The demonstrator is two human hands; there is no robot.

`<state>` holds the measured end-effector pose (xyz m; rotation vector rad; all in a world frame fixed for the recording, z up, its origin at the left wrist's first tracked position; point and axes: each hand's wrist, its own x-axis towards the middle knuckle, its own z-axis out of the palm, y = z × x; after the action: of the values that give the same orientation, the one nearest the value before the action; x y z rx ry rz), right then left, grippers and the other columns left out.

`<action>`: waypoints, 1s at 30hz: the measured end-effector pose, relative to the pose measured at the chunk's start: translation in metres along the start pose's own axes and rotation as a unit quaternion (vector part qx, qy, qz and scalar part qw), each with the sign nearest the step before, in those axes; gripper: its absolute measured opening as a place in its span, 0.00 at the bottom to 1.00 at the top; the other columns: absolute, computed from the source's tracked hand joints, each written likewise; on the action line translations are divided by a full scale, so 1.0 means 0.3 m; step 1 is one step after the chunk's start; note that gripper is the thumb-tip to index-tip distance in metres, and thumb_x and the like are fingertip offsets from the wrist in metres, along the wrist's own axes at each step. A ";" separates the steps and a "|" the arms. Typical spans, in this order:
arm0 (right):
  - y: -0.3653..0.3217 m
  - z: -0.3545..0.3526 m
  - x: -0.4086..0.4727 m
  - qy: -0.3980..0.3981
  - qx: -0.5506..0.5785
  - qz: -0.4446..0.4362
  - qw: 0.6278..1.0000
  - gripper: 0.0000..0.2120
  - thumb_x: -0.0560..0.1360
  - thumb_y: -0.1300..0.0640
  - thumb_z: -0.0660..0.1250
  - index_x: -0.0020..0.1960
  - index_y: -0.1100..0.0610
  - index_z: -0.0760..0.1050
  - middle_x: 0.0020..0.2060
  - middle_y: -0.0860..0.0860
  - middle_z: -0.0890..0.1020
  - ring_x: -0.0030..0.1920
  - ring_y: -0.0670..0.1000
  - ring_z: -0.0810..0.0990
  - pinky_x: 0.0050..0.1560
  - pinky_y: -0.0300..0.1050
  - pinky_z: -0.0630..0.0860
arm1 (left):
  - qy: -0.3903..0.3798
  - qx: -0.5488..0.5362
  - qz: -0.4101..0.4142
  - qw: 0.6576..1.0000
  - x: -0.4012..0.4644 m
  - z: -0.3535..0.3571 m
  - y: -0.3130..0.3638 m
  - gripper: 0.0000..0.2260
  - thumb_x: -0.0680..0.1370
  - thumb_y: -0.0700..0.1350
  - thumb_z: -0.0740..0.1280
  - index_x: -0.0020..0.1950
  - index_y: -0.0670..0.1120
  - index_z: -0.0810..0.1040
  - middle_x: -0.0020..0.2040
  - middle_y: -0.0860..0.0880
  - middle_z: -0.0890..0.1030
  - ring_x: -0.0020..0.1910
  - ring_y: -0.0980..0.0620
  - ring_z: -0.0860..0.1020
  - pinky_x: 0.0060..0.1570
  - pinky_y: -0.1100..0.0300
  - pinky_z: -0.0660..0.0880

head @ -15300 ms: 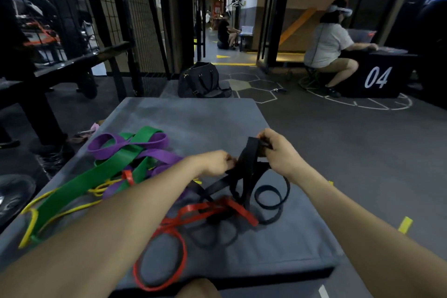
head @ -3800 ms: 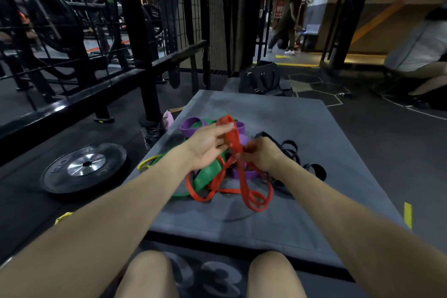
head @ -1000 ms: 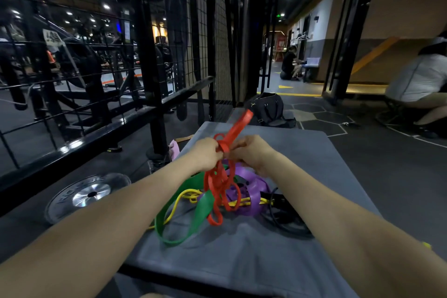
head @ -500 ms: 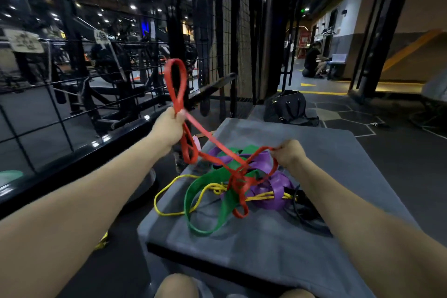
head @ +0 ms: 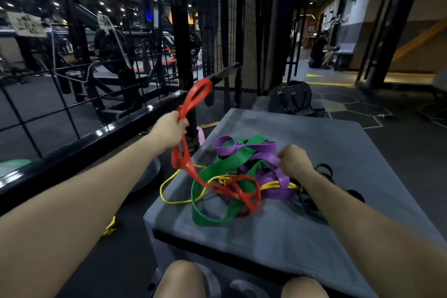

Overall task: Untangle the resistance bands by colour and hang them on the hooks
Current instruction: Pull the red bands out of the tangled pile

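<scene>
My left hand [head: 169,128] grips the red bands [head: 193,101], held up left of the grey padded box [head: 314,147]; a red loop sticks up above the fist and red strands trail down into the tangle. The pile on the box holds a green band [head: 217,169], purple bands [head: 244,146], a thin yellow band [head: 169,191] and black bands [head: 324,169]. My right hand [head: 294,159] sits curled at the pile's right side by the purple bands; what it holds is unclear.
A black wire-mesh fence with a thick rail [head: 121,126] runs along the left. A black bag [head: 291,98] stands beyond the box's far edge. A weight plate [head: 147,176] lies on the floor left of the box. A person crouches far back [head: 319,49]. My knees show at the bottom.
My left hand has lowered and moved right with the red bands, loop now leaning right. My right hand has let go of the red strand and dropped onto the pile.
</scene>
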<state>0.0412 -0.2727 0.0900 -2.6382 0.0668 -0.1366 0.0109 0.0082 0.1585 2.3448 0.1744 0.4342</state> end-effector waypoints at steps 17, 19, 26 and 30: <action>-0.056 0.209 -0.053 -0.153 -0.052 -0.159 0.974 0.19 0.66 0.53 0.74 0.54 0.60 0.78 0.50 0.57 0.80 0.53 0.56 0.78 0.46 0.42 0.69 | -0.061 -0.018 0.012 0.998 -0.034 0.171 -0.036 0.08 0.78 0.37 0.59 0.41 0.47 0.72 0.40 0.44 0.78 0.42 0.45 0.76 0.40 0.57 0.73; -0.057 0.243 -0.056 -0.136 -0.035 -0.187 0.972 0.19 0.65 0.52 0.75 0.52 0.60 0.79 0.48 0.57 0.80 0.51 0.57 0.78 0.48 0.44 0.71 | -0.067 0.003 0.009 0.998 -0.044 0.200 -0.063 0.05 0.78 0.38 0.59 0.47 0.42 0.73 0.44 0.40 0.80 0.44 0.44 0.79 0.42 0.56 0.75; -0.173 0.334 -0.089 -0.201 0.003 -0.235 0.951 0.15 0.66 0.56 0.75 0.50 0.58 0.76 0.45 0.52 0.80 0.45 0.51 0.77 0.39 0.37 0.70 | -0.034 -0.023 0.059 0.997 0.028 0.136 -0.032 0.06 0.77 0.37 0.60 0.49 0.39 0.76 0.47 0.36 0.81 0.48 0.38 0.80 0.50 0.47 0.77; -0.157 0.380 -0.098 -0.219 -0.129 -0.242 0.936 0.19 0.67 0.57 0.74 0.56 0.63 0.76 0.52 0.60 0.82 0.52 0.59 0.80 0.50 0.47 0.77 | 0.013 -0.141 0.033 0.989 0.086 0.056 0.014 0.12 0.78 0.36 0.57 0.38 0.51 0.71 0.37 0.48 0.77 0.43 0.45 0.78 0.45 0.56 0.76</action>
<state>0.0254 -0.1752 0.0106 -2.8216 -0.7643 0.3218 0.0410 0.0007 0.1567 2.0726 0.0451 0.4885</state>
